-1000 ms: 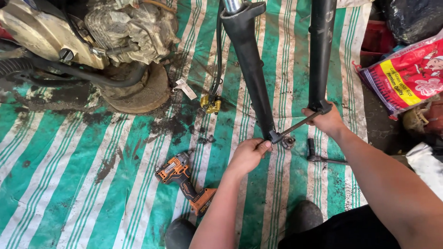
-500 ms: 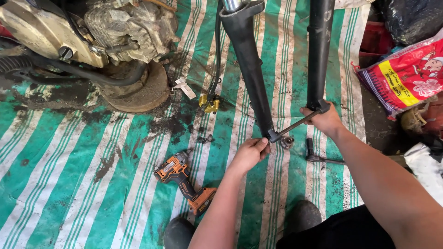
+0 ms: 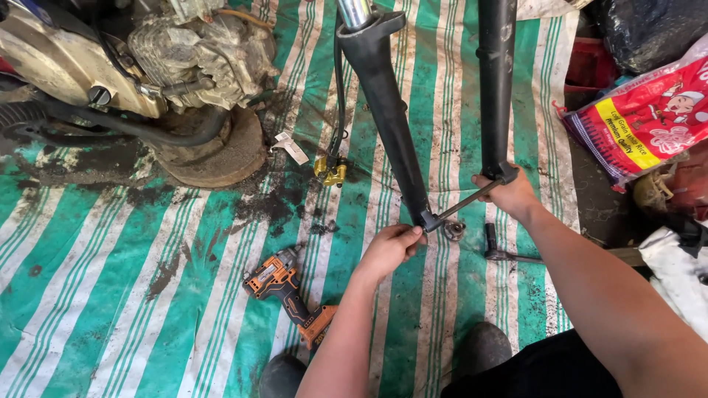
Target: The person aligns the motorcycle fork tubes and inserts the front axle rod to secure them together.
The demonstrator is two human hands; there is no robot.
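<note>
Green-and-white striped tarpaulin, oil-stained, is serving as the work floor, with a motorcycle engine resting at its far left corner. Item in hand: front fork assembly, two black legs lying side by side across the tarpaulin, left fork leg and right fork leg, joined at their near ends by a thin axle rod. Left hand is closing its fingers around the near tip of the left fork leg, at the rod's end; right hand is gripping the foot of the right fork leg where the rod passes through. Judged step: the axle is being worked through the fork ends; the following move seems to call for steadying one leg while sliding or turning the rod. A small round fitting and a socket wrench are lying just beside the rod; an orange impact driver is sitting left of the left hand. Whether the rod is threaded or going in or out cannot be told; the fork tops are cut off by the frame edge.
</note>
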